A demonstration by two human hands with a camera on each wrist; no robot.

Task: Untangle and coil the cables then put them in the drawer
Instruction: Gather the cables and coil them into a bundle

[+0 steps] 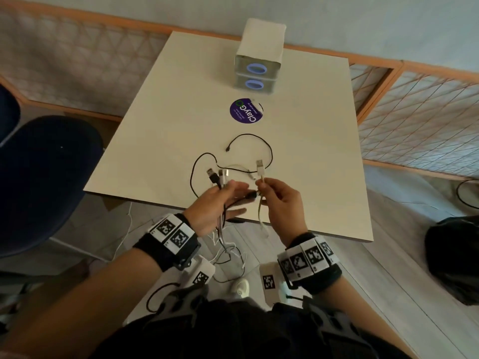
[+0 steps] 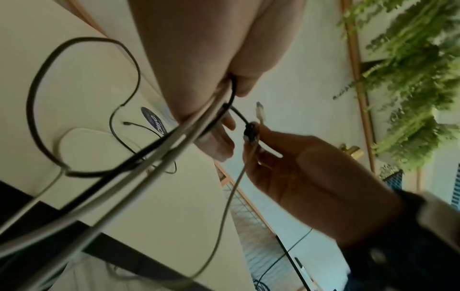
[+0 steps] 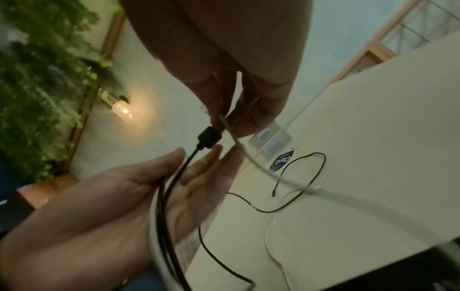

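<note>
Left hand (image 1: 215, 203) thumb pins bundled cables (image 1: 220, 177), fingers (image 3: 199, 177) spread; right hand (image 1: 278, 200) fingers pinch the white cable (image 1: 260, 169), black plug (image 3: 209, 137) at nine o'clock.

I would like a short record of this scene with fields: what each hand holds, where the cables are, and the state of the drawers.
left hand: holds black and white cables, plugs up
right hand: pinches white cable and a black plug
table: thin black cable lies loose
drawer box: both drawers shut

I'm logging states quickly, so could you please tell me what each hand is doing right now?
Left hand: grips a bundle of black and white cables.
Right hand: pinches a white cable.
</note>
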